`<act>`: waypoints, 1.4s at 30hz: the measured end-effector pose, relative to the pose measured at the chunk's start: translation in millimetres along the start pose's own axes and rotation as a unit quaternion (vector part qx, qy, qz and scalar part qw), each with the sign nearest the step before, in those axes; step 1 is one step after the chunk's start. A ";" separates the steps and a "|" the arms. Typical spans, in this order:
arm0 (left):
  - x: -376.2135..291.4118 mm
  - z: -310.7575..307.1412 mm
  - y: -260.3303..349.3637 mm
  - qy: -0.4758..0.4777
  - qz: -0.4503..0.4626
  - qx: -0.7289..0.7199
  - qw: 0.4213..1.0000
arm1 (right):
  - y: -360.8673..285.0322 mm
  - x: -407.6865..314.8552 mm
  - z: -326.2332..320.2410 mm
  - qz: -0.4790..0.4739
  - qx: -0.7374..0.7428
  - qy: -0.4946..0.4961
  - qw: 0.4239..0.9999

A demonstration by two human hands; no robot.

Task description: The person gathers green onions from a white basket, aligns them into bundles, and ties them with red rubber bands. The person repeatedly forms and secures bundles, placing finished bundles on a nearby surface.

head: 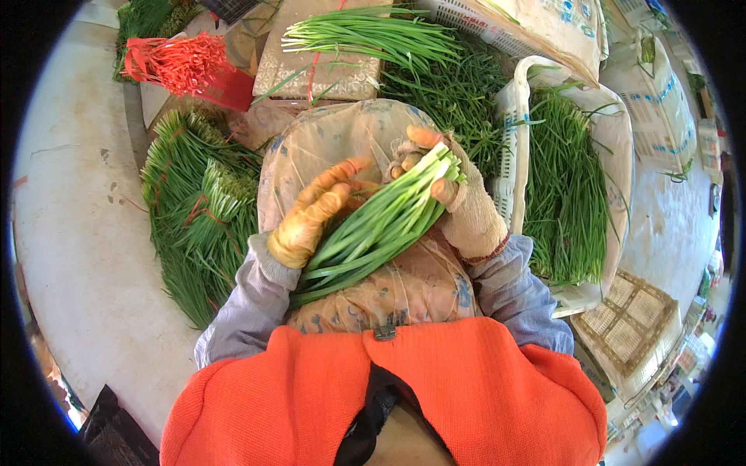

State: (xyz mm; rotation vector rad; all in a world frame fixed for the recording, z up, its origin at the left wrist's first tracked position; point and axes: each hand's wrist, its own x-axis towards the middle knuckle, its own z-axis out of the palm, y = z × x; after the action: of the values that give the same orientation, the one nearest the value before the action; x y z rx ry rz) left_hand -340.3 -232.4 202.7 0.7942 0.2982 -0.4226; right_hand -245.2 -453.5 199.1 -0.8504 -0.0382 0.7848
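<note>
My right hand (466, 201), in a knitted fabric glove with bare fingertips, grips a bunch of garlic chives (379, 224) near its pale cut ends. The green leaves slope down to the left over my lap, which a floral-patterned translucent cover (326, 137) drapes. Beside the leaves is my left hand (309, 212), its fingers apart and slightly blurred, with nothing seen in its grasp. Its palm side is partly hidden. Past my lap, a loose sheaf of chives (367, 35) lies on a patterned board (280, 76).
Tied chive bundles (198, 215) are piled at left on the pale floor (81, 192). Red ties (180, 64) bristle from a red holder (230, 87). At right, a white plastic crate (521, 145) holds chives; loose greens (449, 99) lie beside it. An upturned basket (629, 320) stands lower right.
</note>
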 end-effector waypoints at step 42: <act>49.7 89.5 92.0 -0.190 0.240 0.107 0.946 | -145.4 41.4 99.9 -0.093 -0.205 -0.200 0.953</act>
State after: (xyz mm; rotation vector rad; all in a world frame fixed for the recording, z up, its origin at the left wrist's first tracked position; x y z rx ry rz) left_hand -244.4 -253.6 299.2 0.9451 -0.3063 -0.1399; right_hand -159.9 -419.8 355.4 -1.0477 -0.6533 0.7710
